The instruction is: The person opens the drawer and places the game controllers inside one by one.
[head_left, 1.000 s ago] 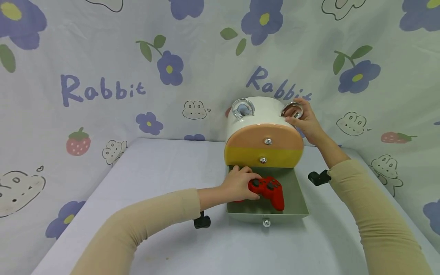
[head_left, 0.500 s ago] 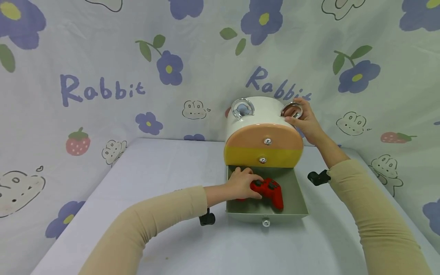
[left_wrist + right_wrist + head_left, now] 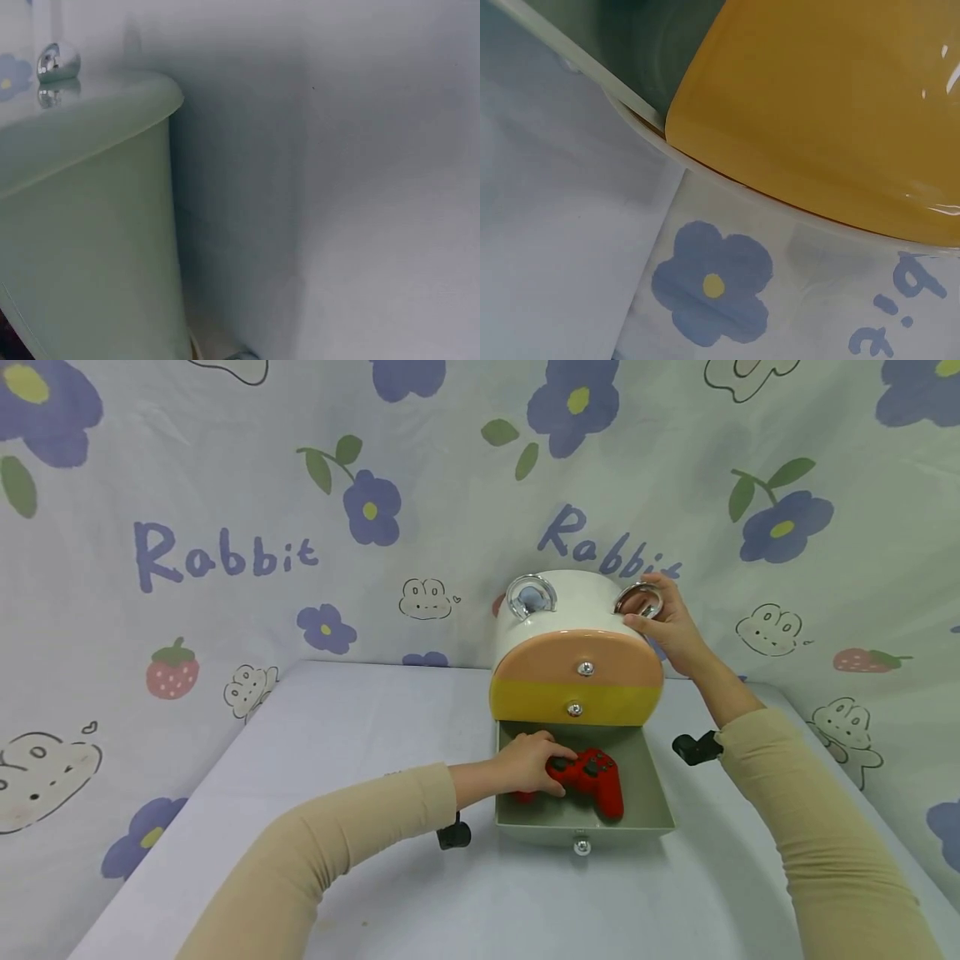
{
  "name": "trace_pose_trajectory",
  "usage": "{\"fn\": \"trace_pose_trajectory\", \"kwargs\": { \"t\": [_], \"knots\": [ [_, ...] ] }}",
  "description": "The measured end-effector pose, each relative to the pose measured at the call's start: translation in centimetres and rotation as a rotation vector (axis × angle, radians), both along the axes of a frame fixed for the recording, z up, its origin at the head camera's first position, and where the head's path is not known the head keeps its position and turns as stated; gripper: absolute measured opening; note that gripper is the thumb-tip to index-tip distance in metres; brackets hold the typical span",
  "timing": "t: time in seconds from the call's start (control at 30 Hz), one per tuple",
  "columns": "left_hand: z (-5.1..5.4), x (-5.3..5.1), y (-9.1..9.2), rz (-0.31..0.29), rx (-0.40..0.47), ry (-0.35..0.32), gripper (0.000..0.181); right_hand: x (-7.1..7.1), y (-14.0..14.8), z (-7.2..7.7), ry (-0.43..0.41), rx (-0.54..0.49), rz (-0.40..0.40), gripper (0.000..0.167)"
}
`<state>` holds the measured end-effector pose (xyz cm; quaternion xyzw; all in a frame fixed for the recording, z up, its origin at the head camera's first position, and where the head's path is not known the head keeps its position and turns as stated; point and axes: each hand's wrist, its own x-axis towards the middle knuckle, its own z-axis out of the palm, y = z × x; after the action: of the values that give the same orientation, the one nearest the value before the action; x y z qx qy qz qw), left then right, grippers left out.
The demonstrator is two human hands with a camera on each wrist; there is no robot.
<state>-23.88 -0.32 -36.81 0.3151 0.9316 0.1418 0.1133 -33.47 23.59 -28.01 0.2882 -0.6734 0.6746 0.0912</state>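
Note:
A red game controller (image 3: 600, 781) with dark pads lies in the pulled-out green bottom drawer (image 3: 643, 793) of a rounded cabinet (image 3: 577, 602). My left hand (image 3: 528, 766) holds the controller's left part, its thumb at the near edge and fingers over the far side; the hand hides much of that end. Up on the cabinet's white top, my right hand (image 3: 671, 625) grips the chrome ring handle (image 3: 637, 585) on the right. The left wrist view has the drawer's outer wall (image 3: 97, 247); the right wrist view has the yellow front (image 3: 817, 112). Neither wrist view shows a hand.
Above the green drawer, the orange front (image 3: 540, 656) and yellow front (image 3: 517, 697) are closed, each with a silver knob. A second chrome ring (image 3: 551, 597) is on the cabinet's left. The white table (image 3: 360, 718) meets a patterned cloth backdrop (image 3: 247, 468).
My left hand and forearm have shifted a little to the right, the hand staying on the controller. The controller has barely moved. My right hand keeps its grip on the ring handle.

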Motion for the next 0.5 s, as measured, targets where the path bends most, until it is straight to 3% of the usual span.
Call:
{"fn": "trace_pose_trajectory", "kwargs": {
  "t": [0.23, 0.5],
  "knots": [
    [-0.23, -0.47, -0.09, 0.046, 0.022, -0.004, 0.059, 0.04, -0.07, 0.02, -0.008, -0.001, -0.001, 0.056],
    [-0.3, -0.55, 0.03, 0.063, 0.042, -0.062, 0.06, 0.17, -0.04, 0.06, -0.019, 0.001, -0.017, 0.055]
  ]
}}
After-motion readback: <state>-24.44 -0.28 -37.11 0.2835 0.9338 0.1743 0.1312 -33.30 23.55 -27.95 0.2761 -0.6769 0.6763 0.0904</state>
